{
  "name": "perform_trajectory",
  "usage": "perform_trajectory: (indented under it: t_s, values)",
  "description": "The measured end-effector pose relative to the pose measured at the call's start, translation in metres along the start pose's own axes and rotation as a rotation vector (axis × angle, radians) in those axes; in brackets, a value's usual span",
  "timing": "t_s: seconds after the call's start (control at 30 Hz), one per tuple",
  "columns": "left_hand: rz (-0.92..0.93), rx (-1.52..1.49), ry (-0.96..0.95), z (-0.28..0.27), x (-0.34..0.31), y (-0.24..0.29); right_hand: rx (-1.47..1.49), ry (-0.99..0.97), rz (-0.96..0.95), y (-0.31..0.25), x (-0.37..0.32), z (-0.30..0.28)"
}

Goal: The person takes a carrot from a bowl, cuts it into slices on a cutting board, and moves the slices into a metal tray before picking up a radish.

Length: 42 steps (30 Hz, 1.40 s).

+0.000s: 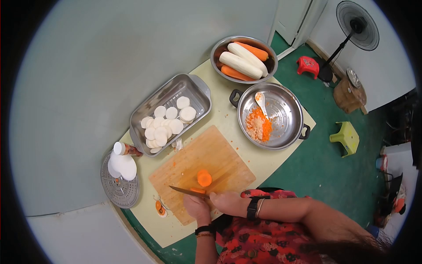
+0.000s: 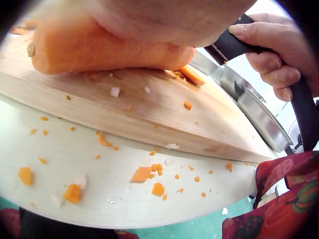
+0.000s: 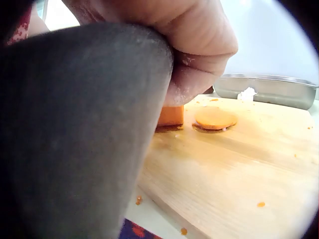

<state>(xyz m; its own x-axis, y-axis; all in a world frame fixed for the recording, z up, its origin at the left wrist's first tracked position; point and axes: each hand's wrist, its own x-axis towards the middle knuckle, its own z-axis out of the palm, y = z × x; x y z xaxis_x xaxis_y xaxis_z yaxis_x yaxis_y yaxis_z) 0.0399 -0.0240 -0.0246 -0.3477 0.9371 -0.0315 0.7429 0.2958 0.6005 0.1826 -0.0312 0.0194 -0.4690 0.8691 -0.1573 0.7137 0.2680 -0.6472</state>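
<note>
My left hand [image 1: 197,209] holds a peeled carrot [image 2: 109,55] down against the wooden cutting board [image 1: 215,152], near the board's front edge. In my right hand [image 1: 226,203] is the black handle of a knife [image 1: 184,191], whose blade points left across the board. The left wrist view shows the right hand's fingers [image 2: 281,74] curled round that handle. Round carrot slices [image 1: 204,178] lie on the board just beyond the blade, and one slice [image 3: 215,118] lies flat beside the cut carrot end [image 3: 171,116] in the right wrist view.
Behind the board stands a metal tray [image 1: 200,94] of white slices. A two-handled pan [image 1: 285,105] holds chopped carrot and a white spoon [image 1: 261,103]. Farther back, a bowl [image 1: 215,55] contains carrots and white radishes. A jar [image 1: 127,149] and perforated steamer plate [image 1: 125,198] are at left.
</note>
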Motion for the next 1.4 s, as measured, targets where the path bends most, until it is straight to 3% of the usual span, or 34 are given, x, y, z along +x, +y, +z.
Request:
perform_trajectory:
  t_s: [0.43, 0.6, 0.8, 0.9, 1.03, 1.2, 1.4]
  values:
    - [0.012, 0.074, -0.004, 0.012, 0.004, -0.027, 0.047, -0.052, 0.044, -0.011, 0.004, -0.01]
    - [-0.065, 0.083, -0.038, 0.013, 0.002, -0.025, 0.08, -0.038, 0.034, -0.007, 0.005, -0.005]
    - [-0.032, 0.032, -0.014, 0.009, 0.004, -0.018, 0.072, -0.095, 0.056, -0.01, 0.012, -0.011]
    - [-0.018, 0.189, 0.009, 0.014, 0.0, -0.022, 0.117, -0.107, 0.069, -0.009, 0.021, -0.005]
    - [-0.098, 0.115, -0.025, 0.007, -0.001, -0.014, 0.1, -0.133, 0.087, -0.012, 0.026, -0.009]
    - [-0.066, 0.13, 0.009, 0.01, 0.001, -0.022, 0.131, -0.062, 0.046, -0.004, 0.011, -0.002]
    - [-0.153, 0.114, -0.043, 0.016, -0.001, -0.03, 0.113, -0.189, 0.086, -0.003, 0.002, -0.013]
